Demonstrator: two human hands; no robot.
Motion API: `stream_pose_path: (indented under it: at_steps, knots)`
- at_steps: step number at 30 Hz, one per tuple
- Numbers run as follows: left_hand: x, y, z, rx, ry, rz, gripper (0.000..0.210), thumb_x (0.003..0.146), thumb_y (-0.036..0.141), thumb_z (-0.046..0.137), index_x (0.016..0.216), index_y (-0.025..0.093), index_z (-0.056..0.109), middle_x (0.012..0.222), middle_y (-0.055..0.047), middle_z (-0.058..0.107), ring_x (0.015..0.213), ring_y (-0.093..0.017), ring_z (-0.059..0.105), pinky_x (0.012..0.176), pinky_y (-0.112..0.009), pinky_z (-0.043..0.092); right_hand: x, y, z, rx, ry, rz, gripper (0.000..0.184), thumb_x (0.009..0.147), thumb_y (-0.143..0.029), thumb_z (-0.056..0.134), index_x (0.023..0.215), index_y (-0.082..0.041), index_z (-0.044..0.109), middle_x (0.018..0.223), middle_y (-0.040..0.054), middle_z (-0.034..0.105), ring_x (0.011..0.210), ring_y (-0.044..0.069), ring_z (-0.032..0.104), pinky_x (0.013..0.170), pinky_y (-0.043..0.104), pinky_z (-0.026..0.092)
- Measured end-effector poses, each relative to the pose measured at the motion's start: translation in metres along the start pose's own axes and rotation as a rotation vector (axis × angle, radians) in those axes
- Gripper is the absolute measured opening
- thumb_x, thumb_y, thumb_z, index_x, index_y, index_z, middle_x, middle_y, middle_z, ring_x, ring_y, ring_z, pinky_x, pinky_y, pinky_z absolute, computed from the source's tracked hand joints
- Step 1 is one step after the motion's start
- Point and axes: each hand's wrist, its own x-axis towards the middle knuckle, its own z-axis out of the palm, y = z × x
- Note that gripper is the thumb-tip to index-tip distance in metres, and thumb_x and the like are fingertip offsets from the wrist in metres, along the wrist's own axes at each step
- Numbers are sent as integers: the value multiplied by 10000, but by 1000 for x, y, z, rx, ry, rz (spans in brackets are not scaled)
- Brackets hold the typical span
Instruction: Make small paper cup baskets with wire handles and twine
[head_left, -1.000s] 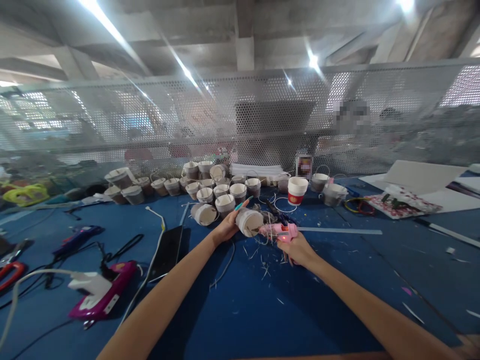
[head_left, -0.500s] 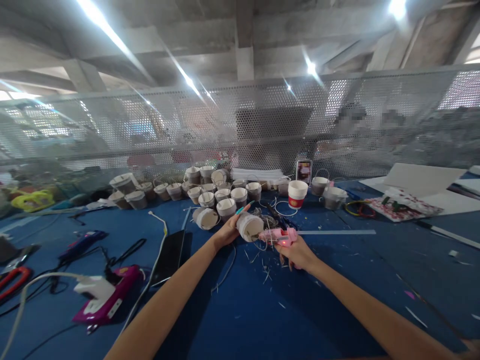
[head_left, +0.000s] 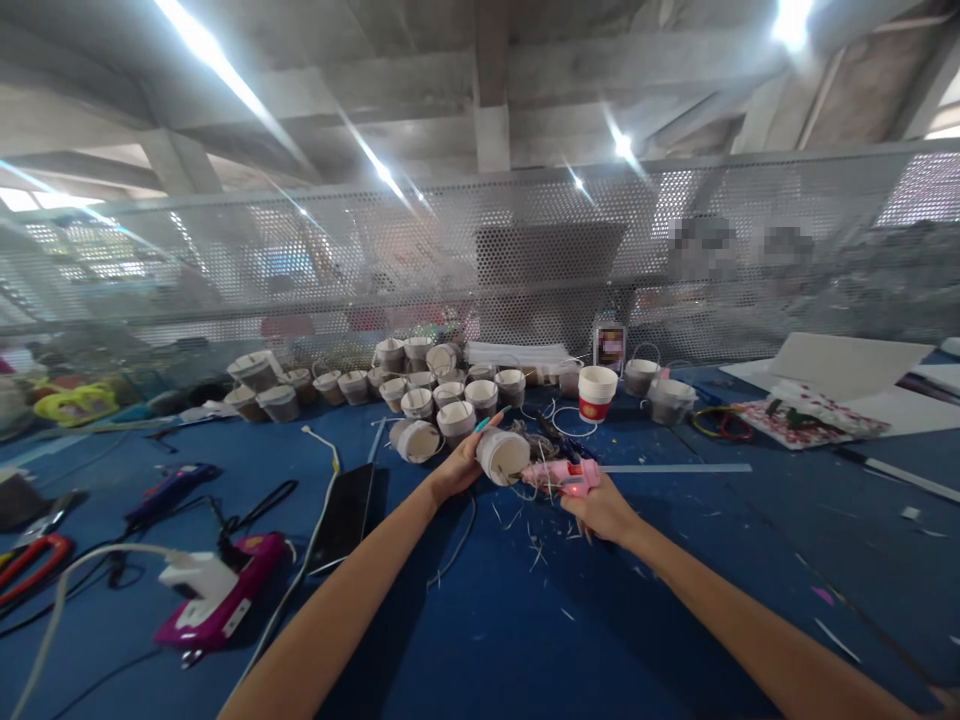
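My left hand (head_left: 456, 468) is closed round a small pale bucket (head_left: 501, 457), tilted so its round face points toward me. Something thin and teal sticks up by that hand's fingers. My right hand (head_left: 600, 508) grips a pink hot glue gun (head_left: 561, 476), a small red light glowing on it. The gun's nozzle points left and meets the bucket's lower right edge; whether it touches cannot be made out. A long translucent glue stick (head_left: 675, 468) runs out of its back to the right. Behind the bucket lies a tangle of grey cord (head_left: 536, 440).
Several small buckets (head_left: 456, 420) crowd the back of the blue table, before a perforated metal screen (head_left: 405, 250). A red-and-white paper cup (head_left: 596, 394) stands behind the gun. Left lie a black phone (head_left: 341, 518), a purple power strip (head_left: 255, 556) and red-handled pliers (head_left: 37, 565).
The glue gun's nozzle has drawn slightly right, from over the bucket's face to its edge. My left hand keeps hold of the bucket. The whole view has shifted a little.
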Motion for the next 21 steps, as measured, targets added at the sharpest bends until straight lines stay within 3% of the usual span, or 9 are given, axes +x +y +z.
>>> stream_pose_path:
  at_steps: [2,5,7,12,17,19,21]
  knots:
    - [0,-1,0,-6,2,2,588,777,487,494,1306,264,366,967,-23,621,849,-167,530,819,-277,354,1,2,0,-1,44,-10,164,591,-100,509,659,-190,627,463,-41,560,390,87,488,373,186,400]
    - [0,0,1,-21,10,-4,587,771,492,500,1301,273,373,953,-16,623,840,-166,529,804,-274,364,1,4,1,40,54,134,67,630,-201,549,571,-187,576,411,-35,534,287,83,422,277,199,343]
    - [-1,1,2,-30,22,-10,596,765,493,508,1300,267,376,951,-21,625,839,-171,530,795,-276,370,0,2,3,77,23,171,103,648,-274,565,596,-186,577,442,-19,564,262,86,411,246,207,320]
    - [-2,6,8,-70,60,-12,624,751,498,524,1306,260,367,1017,-45,615,886,-194,533,797,-301,390,0,-2,0,31,23,96,180,674,-330,558,771,-190,615,503,-9,589,294,89,413,279,220,318]
    - [0,7,9,-111,163,10,622,739,503,537,1299,290,371,1110,-35,575,908,-188,526,740,-277,422,6,6,-28,-398,199,-161,163,702,-329,508,613,-199,550,546,13,557,508,145,521,469,252,381]
    - [2,6,7,-110,232,7,613,736,507,536,1293,310,374,1122,-24,565,853,-168,530,676,-251,427,8,10,-47,-492,248,-163,125,682,-286,512,596,-195,508,606,31,558,584,162,531,532,263,372]
    - [4,4,6,-105,273,12,608,735,504,538,1290,315,378,1112,-20,566,803,-150,528,635,-232,422,9,14,-67,-801,248,-138,93,676,-286,510,670,-194,499,697,37,573,612,162,536,537,253,345]
